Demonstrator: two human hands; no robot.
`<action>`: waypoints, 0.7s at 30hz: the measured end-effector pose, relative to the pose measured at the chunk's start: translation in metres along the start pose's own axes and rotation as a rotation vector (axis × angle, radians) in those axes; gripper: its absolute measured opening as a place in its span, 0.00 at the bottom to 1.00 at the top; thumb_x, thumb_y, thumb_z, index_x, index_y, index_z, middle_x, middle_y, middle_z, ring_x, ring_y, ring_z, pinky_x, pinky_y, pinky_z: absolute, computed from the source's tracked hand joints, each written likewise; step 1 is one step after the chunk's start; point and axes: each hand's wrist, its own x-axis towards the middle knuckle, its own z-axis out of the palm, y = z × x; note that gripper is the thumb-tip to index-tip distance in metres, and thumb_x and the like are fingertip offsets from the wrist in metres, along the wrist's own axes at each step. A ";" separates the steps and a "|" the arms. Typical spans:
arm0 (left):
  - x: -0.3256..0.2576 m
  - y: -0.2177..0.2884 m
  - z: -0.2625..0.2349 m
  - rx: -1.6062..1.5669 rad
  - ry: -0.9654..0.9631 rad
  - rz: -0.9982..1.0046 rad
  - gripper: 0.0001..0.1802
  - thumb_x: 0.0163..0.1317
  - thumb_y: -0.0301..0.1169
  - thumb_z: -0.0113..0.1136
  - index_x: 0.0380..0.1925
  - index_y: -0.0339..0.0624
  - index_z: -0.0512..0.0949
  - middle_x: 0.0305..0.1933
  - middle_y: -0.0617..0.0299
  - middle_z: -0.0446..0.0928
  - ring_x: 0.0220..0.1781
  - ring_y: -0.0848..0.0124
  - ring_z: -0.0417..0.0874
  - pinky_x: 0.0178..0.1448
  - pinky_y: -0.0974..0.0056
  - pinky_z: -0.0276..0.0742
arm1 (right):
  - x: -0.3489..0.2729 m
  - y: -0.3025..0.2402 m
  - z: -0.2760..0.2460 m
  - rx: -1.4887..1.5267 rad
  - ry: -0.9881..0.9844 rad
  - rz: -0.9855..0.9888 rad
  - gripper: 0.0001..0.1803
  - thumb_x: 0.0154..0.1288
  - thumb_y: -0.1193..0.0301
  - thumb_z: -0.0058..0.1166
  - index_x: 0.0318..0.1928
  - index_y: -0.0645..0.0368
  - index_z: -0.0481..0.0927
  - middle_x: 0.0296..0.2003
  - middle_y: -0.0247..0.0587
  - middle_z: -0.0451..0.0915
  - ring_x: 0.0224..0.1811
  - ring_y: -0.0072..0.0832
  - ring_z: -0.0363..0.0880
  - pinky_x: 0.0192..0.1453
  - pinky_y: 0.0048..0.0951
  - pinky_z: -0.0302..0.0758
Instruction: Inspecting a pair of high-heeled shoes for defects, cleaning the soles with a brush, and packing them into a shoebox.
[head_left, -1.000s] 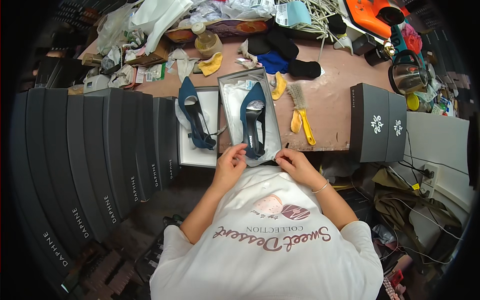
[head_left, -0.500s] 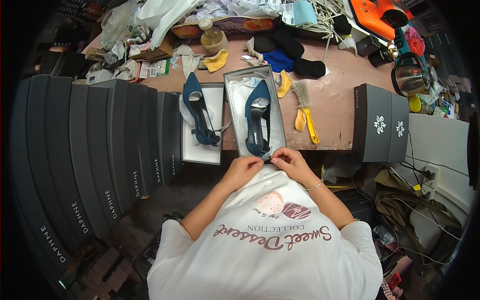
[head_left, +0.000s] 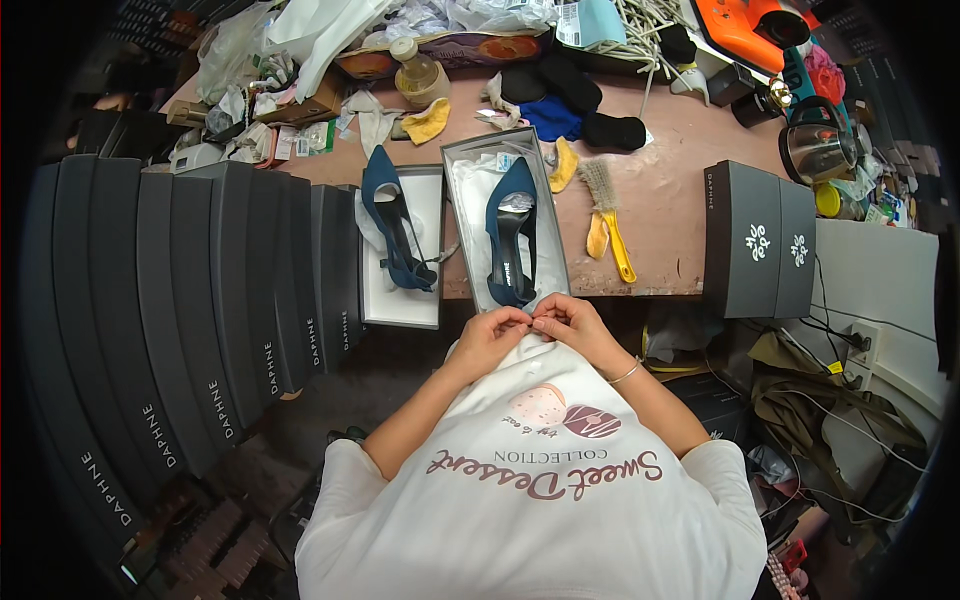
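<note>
Worktop [head_left: 665, 215] crowded, the right-side shoe [head_left: 513, 245] lay lengthwise in its box [head_left: 557, 225], toe away, straight beyond my left hand [head_left: 488, 340] and right hand [head_left: 582, 335], equally near, fingers curled; any grip, I couldn't tell.

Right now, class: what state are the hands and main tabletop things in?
Left hand: curled, grip unclear
Right hand: fingertips pinched, grip unclear
Left shoebox: open
Right shoebox: open
Left dark-blue pump: toe past the box's rim
Right dark-blue pump: lying in its box
Yellow-handled brush: lying flat
Clear bottle: upright
</note>
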 end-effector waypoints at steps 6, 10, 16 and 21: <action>0.001 0.002 0.003 0.077 0.014 0.078 0.10 0.61 0.29 0.60 0.40 0.34 0.79 0.36 0.60 0.81 0.35 0.77 0.80 0.42 0.71 0.76 | -0.001 -0.017 0.007 -0.476 0.031 -0.188 0.26 0.57 0.74 0.65 0.55 0.58 0.70 0.24 0.39 0.79 0.25 0.21 0.78 0.32 0.23 0.74; 0.002 0.020 0.001 0.244 -0.025 0.126 0.08 0.61 0.29 0.60 0.36 0.35 0.78 0.32 0.59 0.79 0.32 0.74 0.80 0.38 0.68 0.75 | 0.000 -0.013 0.003 -0.585 -0.016 -0.292 0.30 0.55 0.73 0.66 0.58 0.56 0.68 0.24 0.41 0.80 0.25 0.23 0.79 0.33 0.24 0.75; -0.002 0.014 0.005 0.289 0.098 0.331 0.07 0.60 0.27 0.60 0.35 0.36 0.77 0.30 0.58 0.76 0.29 0.72 0.79 0.34 0.68 0.73 | -0.005 -0.014 0.001 -0.426 -0.016 -0.212 0.18 0.58 0.71 0.63 0.47 0.60 0.75 0.27 0.46 0.81 0.26 0.34 0.80 0.34 0.26 0.75; -0.010 0.014 -0.002 0.251 0.205 0.272 0.08 0.59 0.24 0.60 0.39 0.35 0.77 0.34 0.57 0.77 0.31 0.69 0.80 0.37 0.68 0.75 | 0.000 -0.007 0.004 -0.308 -0.014 -0.130 0.08 0.60 0.71 0.60 0.34 0.64 0.79 0.27 0.46 0.80 0.27 0.33 0.78 0.34 0.27 0.73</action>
